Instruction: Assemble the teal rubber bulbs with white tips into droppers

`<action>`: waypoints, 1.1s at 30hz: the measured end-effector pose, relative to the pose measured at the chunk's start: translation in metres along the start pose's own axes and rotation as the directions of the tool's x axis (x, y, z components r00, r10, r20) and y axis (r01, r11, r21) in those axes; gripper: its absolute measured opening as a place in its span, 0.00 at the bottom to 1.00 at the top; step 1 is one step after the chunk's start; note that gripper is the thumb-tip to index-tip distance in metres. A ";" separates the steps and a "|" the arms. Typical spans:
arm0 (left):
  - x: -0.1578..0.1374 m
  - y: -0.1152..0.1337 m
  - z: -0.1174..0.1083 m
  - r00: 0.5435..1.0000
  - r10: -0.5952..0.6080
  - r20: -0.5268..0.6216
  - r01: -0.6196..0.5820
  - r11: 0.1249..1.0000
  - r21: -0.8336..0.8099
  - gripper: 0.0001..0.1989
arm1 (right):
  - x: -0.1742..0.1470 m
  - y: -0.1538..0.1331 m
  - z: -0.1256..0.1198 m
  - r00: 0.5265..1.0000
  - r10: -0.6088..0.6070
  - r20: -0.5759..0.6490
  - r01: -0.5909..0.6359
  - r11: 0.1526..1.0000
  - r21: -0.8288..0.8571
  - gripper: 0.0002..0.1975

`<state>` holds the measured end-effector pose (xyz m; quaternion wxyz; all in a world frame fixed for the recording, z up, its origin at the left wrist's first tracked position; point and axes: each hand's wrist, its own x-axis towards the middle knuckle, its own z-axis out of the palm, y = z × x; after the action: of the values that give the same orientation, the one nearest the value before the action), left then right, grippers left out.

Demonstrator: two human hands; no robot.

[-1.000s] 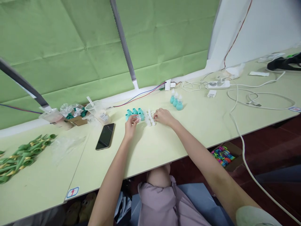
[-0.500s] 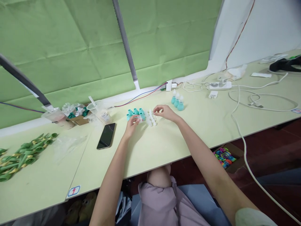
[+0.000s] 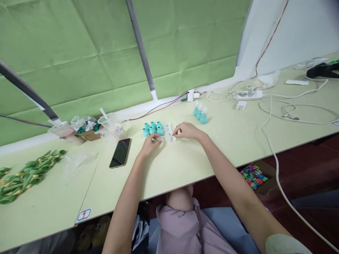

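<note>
My left hand (image 3: 150, 144) is closed, thumb and fingertips pinching a small translucent white cap (image 3: 160, 140). It is just in front of several teal bottles (image 3: 153, 129) with open necks, standing in a cluster. My right hand (image 3: 186, 130) is closed too, its fingertips on a small white nozzle piece (image 3: 174, 138) at the near right of a group of white plastic parts (image 3: 167, 131). Farther right stand more teal bottles (image 3: 203, 119) fitted with white pointed tops. The fingers partly hide the small white parts.
A black phone (image 3: 120, 152) lies left of my left arm. Behind it are a plastic cup (image 3: 113, 126) and a small cardboard box (image 3: 91, 133). Green curled pieces (image 3: 33, 173) cover the far left. A power strip (image 3: 249, 95) and white cables (image 3: 293, 104) lie on the right.
My left hand has drawn slightly nearer, away from the teal bottles, with the translucent cap. The right hand has lowered to the near end of the white parts and its fingertips have closed there.
</note>
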<state>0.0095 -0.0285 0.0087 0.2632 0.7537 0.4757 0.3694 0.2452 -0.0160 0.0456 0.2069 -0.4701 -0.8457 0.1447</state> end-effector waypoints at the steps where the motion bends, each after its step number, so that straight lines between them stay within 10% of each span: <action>1: 0.000 -0.002 0.000 1.000 0.004 0.012 -0.004 1.000 0.017 0.10 | 0.000 -0.001 0.000 1.000 -0.005 0.009 0.005 1.000 -0.009 0.10; 14: -0.002 -0.003 -0.004 0.999 0.045 0.001 -0.044 0.996 0.082 0.16 | 0.002 -0.002 0.007 0.997 -0.042 -0.060 0.034 0.991 -0.129 0.08; 19: 0.001 0.002 -0.005 0.976 0.130 -0.174 -0.107 0.985 0.133 0.19 | 0.003 -0.006 0.004 0.986 -0.064 -0.151 0.082 0.990 0.115 0.06; 25: -0.006 0.020 0.009 0.931 0.289 -0.221 -0.227 0.936 0.268 0.20 | 0.005 -0.022 0.003 0.974 -0.051 -0.220 0.195 0.682 0.705 0.14; 33: -0.016 0.037 0.020 0.835 0.340 -0.433 -0.249 0.935 0.255 0.11 | 0.014 -0.027 0.021 0.984 -0.025 -0.177 0.163 0.542 0.824 0.16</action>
<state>0.0409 -0.0587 0.0198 0.0076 0.7272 0.4356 0.5304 0.2087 -0.0192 0.0415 0.4734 -0.2781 -0.6816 0.4837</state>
